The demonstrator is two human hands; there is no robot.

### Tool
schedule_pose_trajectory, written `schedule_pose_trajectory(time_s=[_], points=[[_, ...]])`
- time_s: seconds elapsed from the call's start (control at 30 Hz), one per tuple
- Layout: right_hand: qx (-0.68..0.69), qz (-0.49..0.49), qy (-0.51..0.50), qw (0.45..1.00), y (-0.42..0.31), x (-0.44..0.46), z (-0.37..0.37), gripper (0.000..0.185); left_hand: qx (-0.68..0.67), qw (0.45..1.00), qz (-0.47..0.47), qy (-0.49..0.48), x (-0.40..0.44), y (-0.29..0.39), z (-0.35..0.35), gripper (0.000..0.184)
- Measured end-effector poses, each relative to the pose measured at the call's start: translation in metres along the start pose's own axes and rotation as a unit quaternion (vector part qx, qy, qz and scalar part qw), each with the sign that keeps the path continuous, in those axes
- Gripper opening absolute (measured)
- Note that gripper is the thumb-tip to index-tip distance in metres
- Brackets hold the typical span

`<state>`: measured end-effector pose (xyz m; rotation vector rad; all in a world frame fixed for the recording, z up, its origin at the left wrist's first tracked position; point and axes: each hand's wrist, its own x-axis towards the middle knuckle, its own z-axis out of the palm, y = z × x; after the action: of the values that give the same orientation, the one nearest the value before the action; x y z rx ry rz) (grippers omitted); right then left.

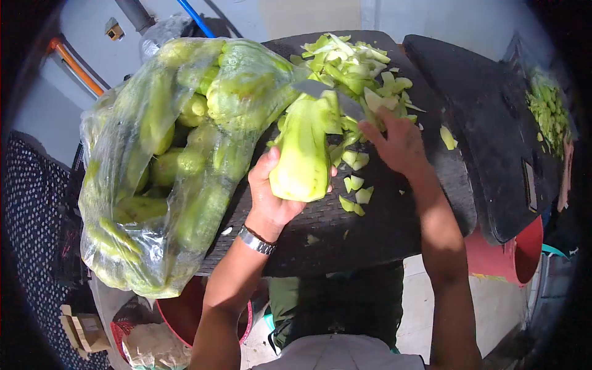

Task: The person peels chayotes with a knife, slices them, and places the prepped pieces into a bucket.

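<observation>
Peeled gourd [299, 157] held over black table [376, 231], long axis running away from wearer | left hand [270, 202] nearer, cupped tight on it from below | right hand [399, 143] right of gourd, clamped on knife [350, 107], blade by far end, contact unclear | plastic bag [234, 169] left of gourd: whole green gourds [179, 165]

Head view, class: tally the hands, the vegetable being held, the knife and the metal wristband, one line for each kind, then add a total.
Hands (left hand, right hand): 2
Held vegetable: 1
Knife: 1
Metal wristband: 1
Total: 5
</observation>
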<state>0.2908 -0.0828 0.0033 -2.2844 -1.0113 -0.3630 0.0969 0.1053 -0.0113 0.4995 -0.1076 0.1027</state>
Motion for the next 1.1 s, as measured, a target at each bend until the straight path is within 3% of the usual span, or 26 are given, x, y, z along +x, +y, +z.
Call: schedule_pose_trajectory(time_s=[0.13,0.3,0.4,0.47,0.63,0.7,0.83,1.1], points=[[0.064,0.109,-0.066,0.99,-0.009,-0.003,-0.013,0.064,0.087,0.993,0.017,0.08,0.003,0.005,0.011,0.076],[0.2,0.254,-0.166,0.932,-0.023,-0.004,-0.005,0.067,0.087,0.969,0.062,0.223,0.016,0.004,0.011,0.062],[0.121,0.218,-0.136,0.959,-0.038,-0.012,-0.012,0.068,0.116,0.962,0.031,0.244,0.017,0.004,0.011,0.063],[0.168,0.18,-0.124,0.961,-0.045,-0.014,-0.014,0.067,0.1,0.965,-0.006,0.242,0.012,0.006,0.022,0.062],[0.242,0.013,-0.142,0.96,-0.074,-0.033,-0.012,0.056,0.082,0.961,0.041,0.261,0.011,0.003,0.012,0.056],[0.251,0.008,-0.153,0.956,-0.083,-0.04,-0.01,0.053,0.036,0.963,0.071,0.256,0.009,0.002,0.001,0.048],[0.18,-0.198,-0.067,0.961,-0.083,-0.042,-0.005,0.056,-0.035,0.967,0.103,0.231,0.006,-0.003,0.0,0.036],[0.167,-0.186,-0.078,0.965,-0.079,-0.045,-0.002,0.069,0.04,0.977,0.079,0.196,0.008,-0.003,0.019,0.044]])
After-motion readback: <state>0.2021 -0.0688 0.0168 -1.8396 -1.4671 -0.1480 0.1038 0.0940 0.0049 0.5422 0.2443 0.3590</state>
